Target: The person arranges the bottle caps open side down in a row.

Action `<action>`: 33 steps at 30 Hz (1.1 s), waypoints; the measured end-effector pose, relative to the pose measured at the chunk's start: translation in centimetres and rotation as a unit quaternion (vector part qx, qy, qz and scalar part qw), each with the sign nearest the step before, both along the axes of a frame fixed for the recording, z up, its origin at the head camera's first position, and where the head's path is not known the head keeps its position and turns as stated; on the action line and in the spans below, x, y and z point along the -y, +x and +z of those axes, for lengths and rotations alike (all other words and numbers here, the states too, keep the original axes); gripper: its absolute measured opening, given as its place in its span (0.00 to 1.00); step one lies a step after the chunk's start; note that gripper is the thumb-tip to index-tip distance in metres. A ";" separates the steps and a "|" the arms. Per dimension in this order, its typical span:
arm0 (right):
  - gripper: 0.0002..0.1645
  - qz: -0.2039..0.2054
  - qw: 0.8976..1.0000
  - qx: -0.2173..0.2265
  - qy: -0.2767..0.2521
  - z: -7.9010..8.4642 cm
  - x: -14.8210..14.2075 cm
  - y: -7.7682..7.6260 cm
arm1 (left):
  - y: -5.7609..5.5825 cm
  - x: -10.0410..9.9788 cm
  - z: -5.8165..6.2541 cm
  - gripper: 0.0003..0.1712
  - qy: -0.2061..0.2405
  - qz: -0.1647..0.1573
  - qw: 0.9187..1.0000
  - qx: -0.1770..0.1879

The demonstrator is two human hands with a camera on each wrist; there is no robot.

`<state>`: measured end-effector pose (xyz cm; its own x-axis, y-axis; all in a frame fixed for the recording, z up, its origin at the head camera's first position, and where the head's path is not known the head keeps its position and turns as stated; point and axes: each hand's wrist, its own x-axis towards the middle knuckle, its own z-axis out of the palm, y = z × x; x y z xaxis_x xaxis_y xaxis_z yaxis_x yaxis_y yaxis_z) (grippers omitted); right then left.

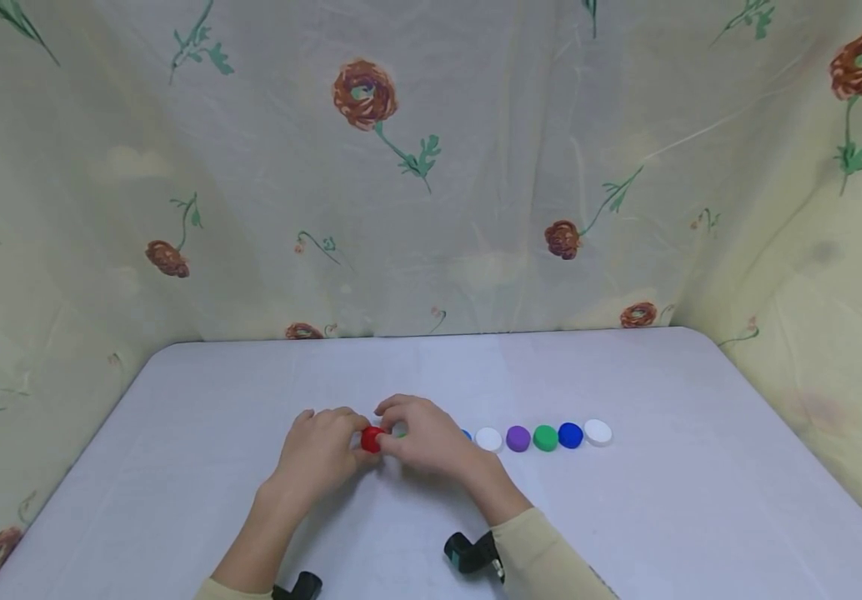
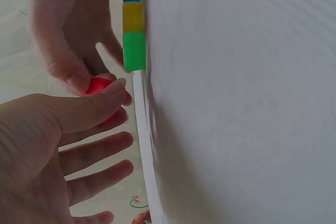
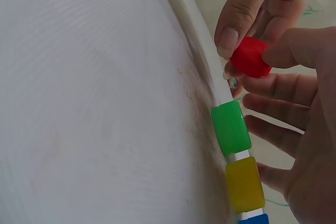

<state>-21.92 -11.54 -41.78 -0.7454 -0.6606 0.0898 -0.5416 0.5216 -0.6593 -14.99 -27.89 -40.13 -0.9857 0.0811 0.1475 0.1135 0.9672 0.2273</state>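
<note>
A round red plastic cap (image 1: 371, 439) is held between both hands, raised off the white table. My left hand (image 1: 322, 454) pinches it from the left with thumb and forefinger; its other fingers spread out in the left wrist view. From the other side my right hand (image 1: 427, 437) pinches the same cap (image 3: 251, 57) with thumb and fingertips. Beside the right hand's fingers stand a green cap (image 3: 231, 128), a yellow cap (image 3: 245, 184) and a blue cap (image 3: 254, 219) in a row. The right hand hides most of these in the head view.
The row runs on rightward with a white cap (image 1: 488, 439), a purple cap (image 1: 518, 438), a green cap (image 1: 546, 438), a dark blue cap (image 1: 570, 435) and another white cap (image 1: 598, 432). Flowered curtain (image 1: 476, 167) surrounds the white table (image 1: 664, 517). Black wrist devices (image 1: 468, 552) sit at the sleeves.
</note>
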 end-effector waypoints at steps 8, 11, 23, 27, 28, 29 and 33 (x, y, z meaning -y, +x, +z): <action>0.13 -0.011 0.999 0.029 -0.008 -0.2 -0.3 -0.2 | -0.1 -0.2 0.0 0.18 -0.002 -0.003 1.000 -0.014; 0.15 -0.012 0.999 0.042 -0.015 -0.4 -0.4 -0.4 | -0.1 -0.2 0.0 0.19 -0.002 -0.004 1.000 -0.017; 0.20 -0.001 0.996 0.082 -0.038 -0.3 -0.8 -0.5 | 0.2 -0.2 0.2 0.19 -0.002 -0.012 0.999 -0.038; 0.21 0.005 0.997 0.078 -0.018 -0.2 -0.9 -0.5 | 0.2 -0.1 0.2 0.19 -0.006 -0.010 0.999 -0.032; 0.21 0.006 0.997 0.075 -0.012 -0.1 -0.9 -0.5 | 0.2 -0.1 0.2 0.19 -0.006 -0.009 0.999 -0.030; 0.21 0.007 0.997 0.071 -0.004 -0.1 -0.9 -0.5 | 0.2 -0.1 0.2 0.19 -0.007 -0.009 1.000 -0.029; 0.21 0.013 0.998 0.047 0.030 0.1 -0.8 -0.4 | 0.1 0.0 0.0 0.19 -0.007 -0.009 1.000 -0.027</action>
<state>-22.34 -10.75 -41.65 -0.7314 -0.6817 -0.0197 -0.4929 0.5485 -0.6754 -14.91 -27.92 -40.12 -0.9746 0.1016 0.1994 0.1433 0.9678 0.2069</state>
